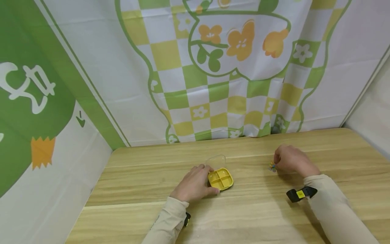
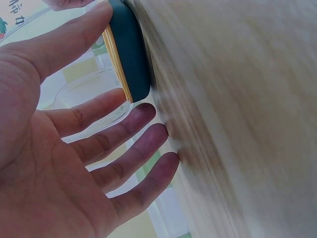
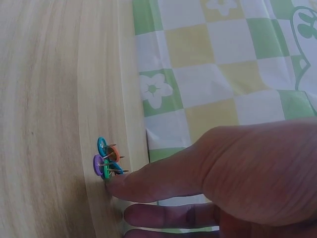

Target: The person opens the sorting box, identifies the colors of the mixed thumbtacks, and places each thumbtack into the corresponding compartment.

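A small yellow box (image 1: 220, 179) with four compartments stands on the table, its clear lid (image 1: 217, 161) raised toward the back. My left hand (image 1: 195, 184) holds the box at its left side. In the left wrist view, the thumb and index finger press on the rim of the box (image 2: 132, 54), whose outer side looks dark green. The other fingers are spread below. Farther right, my right hand (image 1: 294, 160) reaches down to a cluster of colourful thumbtacks (image 1: 272, 166). In the right wrist view, the thumb tip touches or nearly touches the thumbtacks (image 3: 101, 166), whose pins show.
The wooden table (image 1: 243, 217) ends at a hanging cloth (image 1: 198, 98) printed with checks and flowers. A green and white printed panel (image 1: 36, 112) rises at the left, and a pale wall (image 1: 371, 108) at the right. Dark bands are worn on both wrists.
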The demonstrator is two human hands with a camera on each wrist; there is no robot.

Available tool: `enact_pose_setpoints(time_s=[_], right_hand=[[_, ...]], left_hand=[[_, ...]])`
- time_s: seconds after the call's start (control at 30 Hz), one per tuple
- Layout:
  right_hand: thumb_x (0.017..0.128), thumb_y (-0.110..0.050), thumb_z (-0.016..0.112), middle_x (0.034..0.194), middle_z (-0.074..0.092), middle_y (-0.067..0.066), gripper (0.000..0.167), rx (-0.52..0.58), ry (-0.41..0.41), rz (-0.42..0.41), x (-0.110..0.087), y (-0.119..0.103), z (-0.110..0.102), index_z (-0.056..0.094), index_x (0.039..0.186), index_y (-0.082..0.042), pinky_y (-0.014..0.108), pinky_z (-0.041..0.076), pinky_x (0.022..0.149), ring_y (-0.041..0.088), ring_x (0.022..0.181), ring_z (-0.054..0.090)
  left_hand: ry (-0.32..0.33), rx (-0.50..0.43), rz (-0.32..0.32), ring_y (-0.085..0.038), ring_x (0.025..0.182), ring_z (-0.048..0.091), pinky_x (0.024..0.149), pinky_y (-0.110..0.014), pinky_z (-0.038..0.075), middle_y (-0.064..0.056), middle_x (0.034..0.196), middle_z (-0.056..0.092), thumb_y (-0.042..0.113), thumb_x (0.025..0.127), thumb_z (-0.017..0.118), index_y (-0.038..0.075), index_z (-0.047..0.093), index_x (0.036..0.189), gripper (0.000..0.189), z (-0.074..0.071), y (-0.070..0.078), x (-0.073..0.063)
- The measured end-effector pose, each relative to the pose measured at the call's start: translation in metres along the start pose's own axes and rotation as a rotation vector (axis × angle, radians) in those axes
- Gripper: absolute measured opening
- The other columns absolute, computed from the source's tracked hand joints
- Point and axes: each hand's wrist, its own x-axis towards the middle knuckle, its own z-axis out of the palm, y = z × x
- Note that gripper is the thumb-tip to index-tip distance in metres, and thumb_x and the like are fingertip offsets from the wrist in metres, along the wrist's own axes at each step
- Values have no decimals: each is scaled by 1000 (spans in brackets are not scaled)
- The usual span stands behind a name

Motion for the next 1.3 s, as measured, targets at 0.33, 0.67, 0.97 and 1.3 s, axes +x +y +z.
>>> enact_pose_setpoints(time_s=[0.33, 0.67, 0.97, 1.3], right_hand=[[76, -3, 69, 80, 65, 2, 12, -10, 24, -6, -1, -1, 2, 69, 74, -15, 41, 48, 61, 23, 70, 56], [77, -1, 66, 79, 63, 2, 15, -2, 17, -5, 0, -1, 2, 68, 73, -15, 37, 45, 60, 22, 69, 54], [77, 0, 66, 79, 63, 1, 14, -7, 17, -16, -1, -2, 1, 68, 74, -14, 38, 46, 60, 22, 69, 54], [78, -1, 67, 77, 62, -1, 15, -13, 16, -29, -1, -1, 1, 68, 73, -15, 35, 44, 59, 19, 67, 53]], left_hand=[[1, 5, 15, -21, 101, 57, 96, -42, 49, -7, 116, 63, 37, 79, 88, 5, 62, 130, 66, 0, 0, 0], [3, 21, 11, -23, 105, 58, 99, -43, 48, -7, 120, 63, 38, 79, 88, 6, 62, 132, 67, 0, -1, 0], [5, 23, 12, -23, 105, 58, 98, -43, 49, -7, 119, 63, 39, 79, 88, 6, 62, 132, 67, 0, -1, 1], [6, 12, 18, -22, 103, 57, 97, -42, 49, -7, 117, 63, 36, 79, 88, 5, 62, 130, 66, 1, 0, -1]])
